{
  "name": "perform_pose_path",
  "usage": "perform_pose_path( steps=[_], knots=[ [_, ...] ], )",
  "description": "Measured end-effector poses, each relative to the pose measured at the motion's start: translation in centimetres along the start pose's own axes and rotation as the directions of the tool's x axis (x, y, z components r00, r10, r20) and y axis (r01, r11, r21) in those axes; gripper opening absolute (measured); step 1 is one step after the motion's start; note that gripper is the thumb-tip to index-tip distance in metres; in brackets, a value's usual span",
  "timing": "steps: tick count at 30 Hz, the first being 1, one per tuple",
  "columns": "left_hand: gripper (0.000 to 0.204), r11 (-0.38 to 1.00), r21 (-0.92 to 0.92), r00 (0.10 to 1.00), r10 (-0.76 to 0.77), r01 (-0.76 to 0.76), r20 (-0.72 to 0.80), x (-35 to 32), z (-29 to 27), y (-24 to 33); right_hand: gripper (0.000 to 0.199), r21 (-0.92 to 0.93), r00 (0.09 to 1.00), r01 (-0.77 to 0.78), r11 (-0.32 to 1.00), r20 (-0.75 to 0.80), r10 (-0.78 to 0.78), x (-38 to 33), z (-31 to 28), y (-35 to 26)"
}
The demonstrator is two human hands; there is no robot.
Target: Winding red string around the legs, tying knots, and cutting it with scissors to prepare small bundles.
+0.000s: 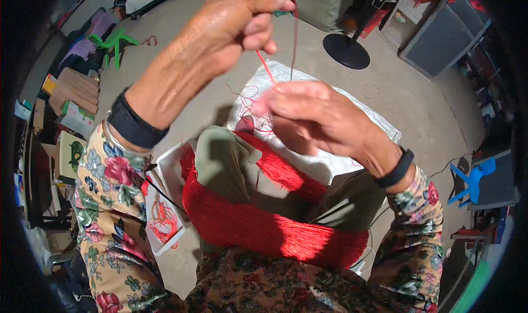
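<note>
My left hand (234, 27) is raised at the top middle, closed, with a red cord (265, 66) pinched in its fingers. The cord runs down to my right hand (330, 115), whose thumb and forefinger pinch its lower part. Another strand hangs from the left fingertips and looks dark. A thick bundle of red cords (236, 219) lies across my lap and loops over between my knees. Past the knees, a white sheet (357, 106) is spread out, with loose thin red strands near its left side. The right hand partly hides those strands.
On my left stands a white tray (159, 248) with tangled red cord. A green plastic stool (115, 40), cardboard (74, 90) and boxes line the left. A round black base (346, 51) stands ahead; grey panels (440, 40) and a blue stool (473, 181) are right.
</note>
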State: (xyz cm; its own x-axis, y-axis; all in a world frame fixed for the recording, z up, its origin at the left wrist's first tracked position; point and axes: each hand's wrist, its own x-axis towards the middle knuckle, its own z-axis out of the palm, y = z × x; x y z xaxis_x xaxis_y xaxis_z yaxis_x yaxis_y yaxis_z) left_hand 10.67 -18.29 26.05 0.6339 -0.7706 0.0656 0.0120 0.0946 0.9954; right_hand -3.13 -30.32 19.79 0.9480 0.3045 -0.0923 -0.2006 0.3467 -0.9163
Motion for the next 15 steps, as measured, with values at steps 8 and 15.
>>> perform_pose_path(
  steps=[8,15],
  knots=[
    [0.019,0.996,0.079,0.908,0.076,-0.047,-0.412,0.5,-15.1,-2.1,0.022,-0.287,0.820,-0.333,0.898,-0.558,0.125,-21.5,-9.1,2.3],
    [0.018,0.999,0.005,0.781,-0.029,0.041,-0.624,3.0,-21.2,-8.3,0.032,-0.119,0.404,-0.547,0.828,-0.905,0.137,-42.7,-13.6,7.1]
  ],
)
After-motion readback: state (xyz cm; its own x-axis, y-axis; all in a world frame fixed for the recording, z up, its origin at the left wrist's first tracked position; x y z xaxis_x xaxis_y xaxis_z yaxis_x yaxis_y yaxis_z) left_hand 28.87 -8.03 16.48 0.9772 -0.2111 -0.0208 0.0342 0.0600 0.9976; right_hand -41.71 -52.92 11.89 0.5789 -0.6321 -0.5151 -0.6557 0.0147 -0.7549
